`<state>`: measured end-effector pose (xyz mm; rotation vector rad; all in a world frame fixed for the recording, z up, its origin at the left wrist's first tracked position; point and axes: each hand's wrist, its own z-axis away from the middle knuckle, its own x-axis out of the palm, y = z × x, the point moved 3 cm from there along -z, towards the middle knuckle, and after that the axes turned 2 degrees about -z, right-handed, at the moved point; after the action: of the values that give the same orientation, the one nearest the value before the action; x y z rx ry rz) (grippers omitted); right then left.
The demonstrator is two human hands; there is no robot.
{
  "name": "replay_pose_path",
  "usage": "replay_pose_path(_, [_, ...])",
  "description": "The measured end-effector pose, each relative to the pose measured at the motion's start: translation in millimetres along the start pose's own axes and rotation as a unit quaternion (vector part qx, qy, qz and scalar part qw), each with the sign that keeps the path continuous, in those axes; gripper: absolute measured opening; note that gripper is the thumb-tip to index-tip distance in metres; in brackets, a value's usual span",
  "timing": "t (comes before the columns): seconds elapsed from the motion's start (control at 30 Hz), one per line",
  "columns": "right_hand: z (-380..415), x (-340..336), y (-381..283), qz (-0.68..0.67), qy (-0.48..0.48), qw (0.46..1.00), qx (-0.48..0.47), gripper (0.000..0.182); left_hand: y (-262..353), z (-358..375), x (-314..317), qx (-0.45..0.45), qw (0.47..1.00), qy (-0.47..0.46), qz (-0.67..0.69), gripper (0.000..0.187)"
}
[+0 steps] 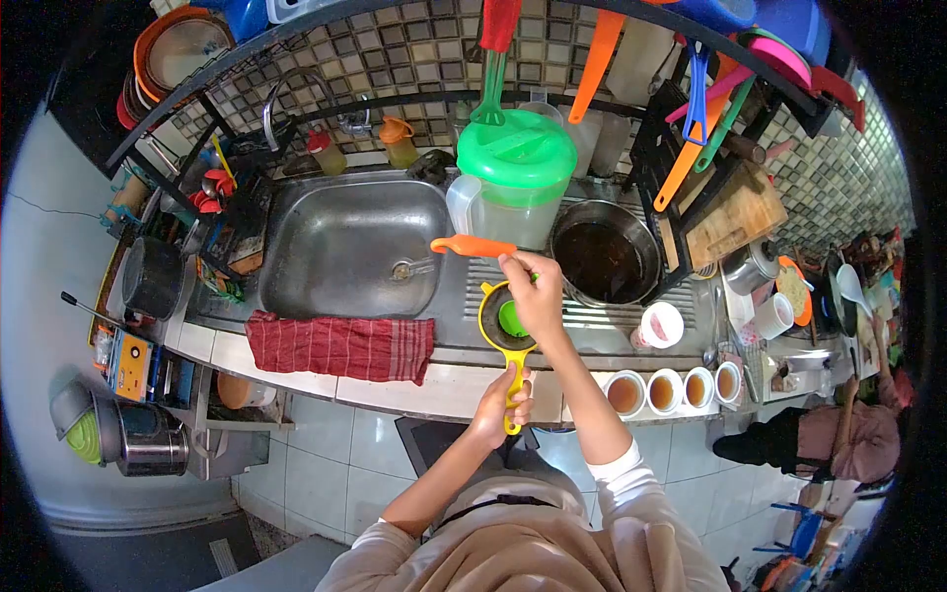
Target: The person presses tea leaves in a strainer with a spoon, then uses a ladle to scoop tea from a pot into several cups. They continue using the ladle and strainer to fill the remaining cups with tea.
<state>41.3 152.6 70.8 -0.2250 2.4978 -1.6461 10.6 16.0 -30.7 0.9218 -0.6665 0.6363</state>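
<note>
My left hand [501,407] is closed round the handle of a yellow strainer [490,335], held level over the counter's front edge. Above it, my right hand [534,294] grips an orange-handled utensil [477,246]. A green round piece [512,319] shows over the strainer's bowl, partly hidden by my right hand. Just behind my hands stands a clear pitcher with a green lid [517,158]. To its right, a metal pot [604,253] holds dark liquid. Several white cups of brown liquid [664,392] line the front edge, and another white cup [659,325] stands behind them.
A steel sink [353,247] lies to the left, with a red cloth [339,347] over its front edge. Utensils hang overhead from a black rack. At the right are a kettle [750,266], a cutting board [735,217] and an orange plate [793,291]. Another person [848,439] stands far right.
</note>
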Motion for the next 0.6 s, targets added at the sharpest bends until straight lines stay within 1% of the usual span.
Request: replay_pose_path(0.6, [-1.8, 1.6, -1.4, -0.007, 0.013, 1.0, -0.001, 0.034, 0.6, 0.2, 0.9, 0.001, 1.0, 0.008, 0.002, 0.031])
